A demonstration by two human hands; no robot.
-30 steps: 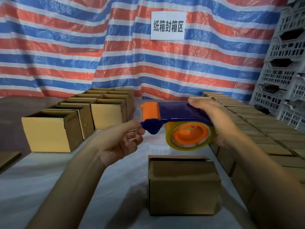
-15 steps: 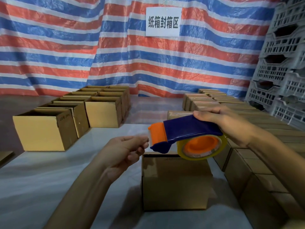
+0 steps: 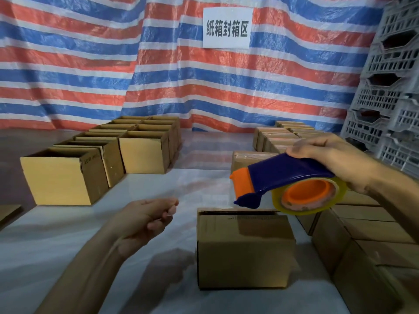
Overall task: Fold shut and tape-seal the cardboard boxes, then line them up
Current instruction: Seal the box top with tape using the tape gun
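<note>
A small cardboard box (image 3: 244, 250) stands on the pale sheet just in front of me, its top flaps folded down. Above its far right corner my right hand (image 3: 335, 159) grips a blue and orange tape dispenser (image 3: 283, 175) loaded with a clear tape roll (image 3: 340, 191). My left hand (image 3: 147, 216) hovers left of the box, thumb and fingers pinched together on the end of a faint clear tape strip (image 3: 204, 193) stretched from the dispenser's mouth.
Several open boxes (image 3: 61, 180) stand in rows at the left. Closed boxes (image 3: 374, 227) are lined up along the right, beside stacked grey plastic crates (image 3: 390, 105). A striped tarp with a white sign (image 3: 227, 28) hangs behind.
The dispenser has come down and to the right, toward the box's far edge. My left hand has drawn away to the left, and the gap between it and the dispenser has widened.
</note>
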